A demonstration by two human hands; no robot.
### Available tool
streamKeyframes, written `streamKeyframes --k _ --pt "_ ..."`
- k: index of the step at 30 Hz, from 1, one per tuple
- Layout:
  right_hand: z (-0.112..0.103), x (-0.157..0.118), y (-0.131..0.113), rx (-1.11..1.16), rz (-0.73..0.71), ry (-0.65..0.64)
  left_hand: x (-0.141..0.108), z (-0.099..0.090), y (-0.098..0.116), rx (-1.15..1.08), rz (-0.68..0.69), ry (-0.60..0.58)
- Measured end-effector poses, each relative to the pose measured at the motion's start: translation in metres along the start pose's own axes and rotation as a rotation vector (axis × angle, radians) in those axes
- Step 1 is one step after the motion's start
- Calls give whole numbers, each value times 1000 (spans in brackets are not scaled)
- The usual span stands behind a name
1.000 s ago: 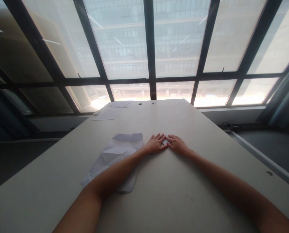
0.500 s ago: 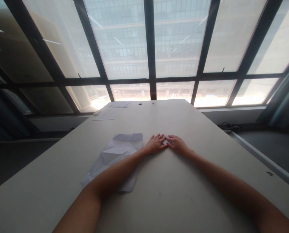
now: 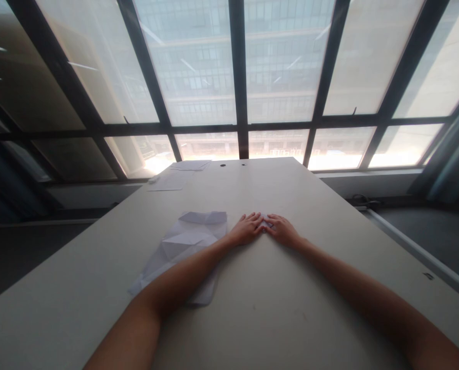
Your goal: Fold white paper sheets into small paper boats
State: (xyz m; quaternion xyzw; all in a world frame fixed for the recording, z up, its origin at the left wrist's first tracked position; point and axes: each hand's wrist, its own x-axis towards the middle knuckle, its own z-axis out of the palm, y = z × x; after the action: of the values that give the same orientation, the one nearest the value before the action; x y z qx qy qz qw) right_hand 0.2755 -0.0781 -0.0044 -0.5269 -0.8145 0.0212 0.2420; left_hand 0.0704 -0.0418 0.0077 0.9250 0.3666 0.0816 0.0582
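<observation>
A small folded piece of white paper [image 3: 266, 222] lies on the white table, mostly hidden by my fingers. From its left side my left hand [image 3: 247, 228] holds it down, fingers reaching forward and thumb drawn in at the near edge. My right hand [image 3: 282, 229] grips it from the other side in the same way. Both thumbs nearly meet in front of the paper. Beneath and beside my left forearm is a larger creased white sheet [image 3: 189, 240], partly covered by the arm.
More white sheets [image 3: 167, 181] lie at the table's far left corner. Round holes [image 3: 222, 165] pierce the tabletop near its far edge. Tall dark-framed windows [image 3: 198, 67] rise behind, with curtains [image 3: 451, 154] at the sides. A small dark mark [image 3: 428, 276] shows near the right edge.
My thumbs have shifted slightly and come closer together at the paper's near edge, so less of it shows. Both forearms and the larger sheet stay in place.
</observation>
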Motion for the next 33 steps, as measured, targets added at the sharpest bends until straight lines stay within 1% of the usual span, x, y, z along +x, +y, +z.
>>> streamKeyframes --k 9,16,19,23,26,30,33 --pt "0 1 1 54 18 -2 4 4 -4 -49 -58 66" --pt "1 0 2 68 18 23 7 2 -6 -144 -16 210" --pt "1 1 3 66 23 23 6 -1 -6 -196 13 241" --pt "1 1 2 72 23 16 5 2 -5 -139 -21 235" --pt "1 0 2 72 8 48 5 7 -5 -63 -50 200" --pt "0 -2 2 102 -24 84 4 8 -4 -42 -46 157" --pt "0 -1 4 150 -34 93 3 6 -5 -69 -20 176"
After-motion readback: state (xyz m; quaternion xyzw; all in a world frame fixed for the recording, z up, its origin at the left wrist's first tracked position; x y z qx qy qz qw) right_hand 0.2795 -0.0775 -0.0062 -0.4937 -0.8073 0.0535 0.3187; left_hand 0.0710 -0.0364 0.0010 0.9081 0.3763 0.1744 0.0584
